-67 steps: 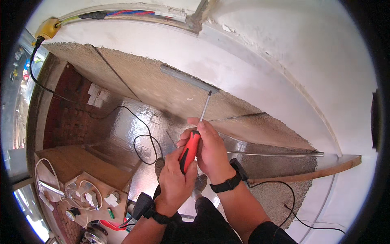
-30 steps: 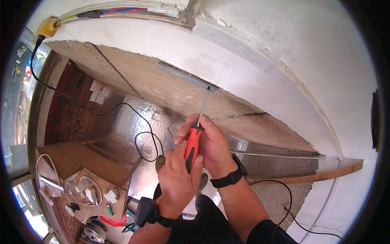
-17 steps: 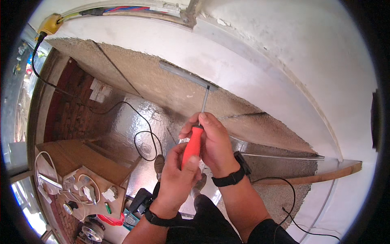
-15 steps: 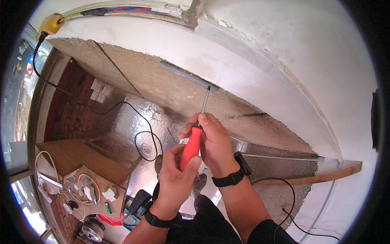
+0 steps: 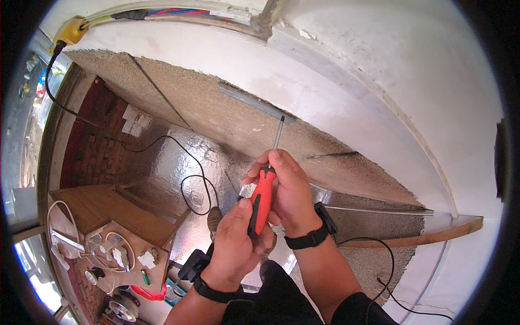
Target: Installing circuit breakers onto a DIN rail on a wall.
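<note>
A red and black screwdriver (image 5: 261,201) points up and away from me, its steel shaft ending in a dark tip. My left hand (image 5: 236,238) has hold of the lower end of the handle, with the thumb along its left side. Higher up, my right hand (image 5: 288,181) pinches the shaft and the collar of the handle between thumb and fingers. In the picture the tip overlaps a grey metal strip (image 5: 252,101) set in the rough wall (image 5: 206,103); whether it touches the strip I cannot tell.
Black cable (image 5: 189,151) loops over the shiny foil-like floor (image 5: 168,162). A wooden stand (image 5: 119,214) with a small lamp, cords and a green lighter-like item is at lower left. A curved wooden strip (image 5: 433,236) and metal rod (image 5: 374,209) extend at right. A yellow socket box (image 5: 70,32) hangs upper left.
The screwdriver handle has turned, so its black side panel now shows. My left fingers have shifted lower around the handle's end, while my right hand keeps its pinch.
</note>
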{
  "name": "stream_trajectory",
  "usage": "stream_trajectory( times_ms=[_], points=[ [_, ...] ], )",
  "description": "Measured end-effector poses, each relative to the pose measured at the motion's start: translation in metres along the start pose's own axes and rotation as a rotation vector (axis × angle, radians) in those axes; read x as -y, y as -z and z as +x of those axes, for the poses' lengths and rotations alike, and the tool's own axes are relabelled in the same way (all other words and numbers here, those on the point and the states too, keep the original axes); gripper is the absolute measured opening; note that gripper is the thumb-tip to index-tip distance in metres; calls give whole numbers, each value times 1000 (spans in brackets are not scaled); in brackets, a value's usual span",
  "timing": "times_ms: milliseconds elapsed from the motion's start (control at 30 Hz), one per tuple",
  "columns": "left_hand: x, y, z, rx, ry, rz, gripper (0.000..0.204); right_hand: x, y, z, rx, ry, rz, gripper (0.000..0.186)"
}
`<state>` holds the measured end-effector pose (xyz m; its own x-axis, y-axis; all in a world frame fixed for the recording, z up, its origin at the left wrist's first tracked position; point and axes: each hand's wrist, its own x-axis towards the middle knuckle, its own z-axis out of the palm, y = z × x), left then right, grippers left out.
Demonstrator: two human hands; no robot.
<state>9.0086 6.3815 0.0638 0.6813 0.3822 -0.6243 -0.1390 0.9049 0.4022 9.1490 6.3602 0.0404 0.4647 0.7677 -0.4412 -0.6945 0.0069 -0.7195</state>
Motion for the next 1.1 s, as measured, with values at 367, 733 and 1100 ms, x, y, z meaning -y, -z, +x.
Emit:
stream_trajectory(
  times_ms=[367,733,1100],
  points=[
    [3,-10,0,-80,-95,146,32,-1,0,1,-58,3,-2,30],
    [-13,-4,2,48,25,-112,33,1,2,5,-18,25,44,33],
    [1,-3,12,-276,-678,1272,47,0,4,12,-31,15,-16,31]
  ],
)
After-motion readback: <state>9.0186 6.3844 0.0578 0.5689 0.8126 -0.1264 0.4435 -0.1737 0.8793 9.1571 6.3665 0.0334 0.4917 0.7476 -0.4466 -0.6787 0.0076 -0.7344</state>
